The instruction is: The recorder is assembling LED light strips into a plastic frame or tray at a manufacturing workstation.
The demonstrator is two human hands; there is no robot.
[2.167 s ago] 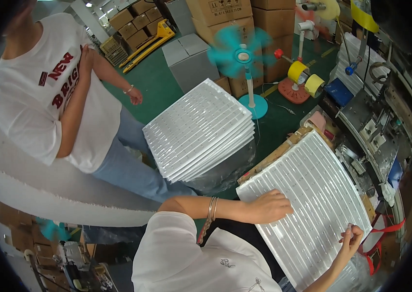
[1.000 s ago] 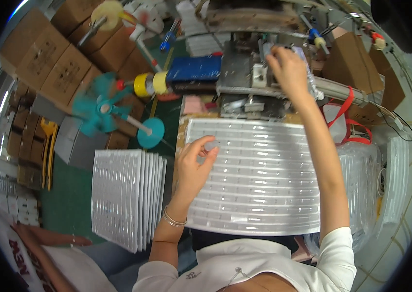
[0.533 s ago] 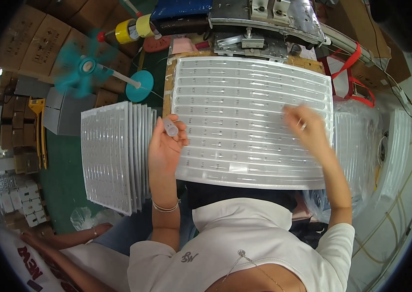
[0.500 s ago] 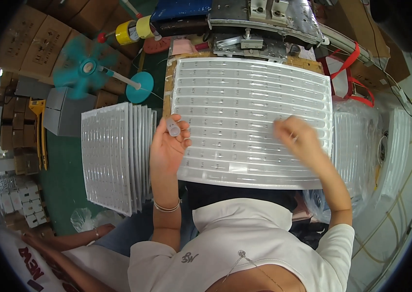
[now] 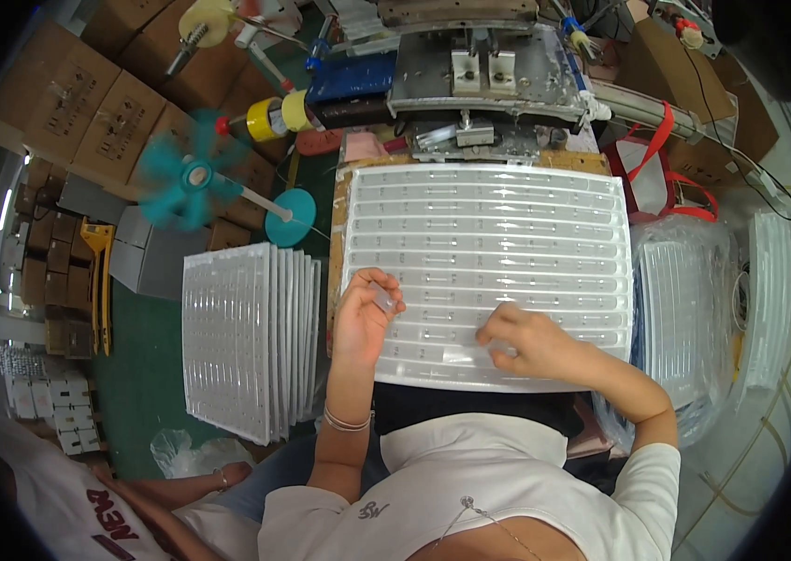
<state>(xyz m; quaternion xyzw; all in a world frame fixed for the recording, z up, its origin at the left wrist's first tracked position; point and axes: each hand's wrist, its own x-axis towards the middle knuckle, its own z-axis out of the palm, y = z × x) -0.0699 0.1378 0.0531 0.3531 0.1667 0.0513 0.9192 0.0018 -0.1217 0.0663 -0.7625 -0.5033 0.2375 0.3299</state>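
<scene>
— Where were the hands?

— Both lay on the near edge of the white ribbed tray (image 5: 489,234), well apart from each other. The left hand (image 5: 363,313) rested at the tray's left side, fingers curled around a small clear piece (image 5: 383,297). The right hand (image 5: 522,338) sat nearer the middle, fingertips pinched down on another small clear piece (image 5: 500,350) in one of the tray's lowest rows.

— And the tray itself?

— It lay flat on the bench in front of the person, its long grooved rows running side to side, just below a grey metal machine (image 5: 480,79).

— What else was around?

— To the left stood a stack of similar white trays (image 5: 246,346). To the right, more trays in a clear plastic bag (image 5: 685,318). A teal fan (image 5: 185,178) was spinning at the upper left, with brown cardboard boxes (image 5: 87,103) behind it. Another person's arm (image 5: 180,486) showed at the lower left.

— Anything smaller?

— A thin bracelet (image 5: 344,423) on the left wrist.
</scene>
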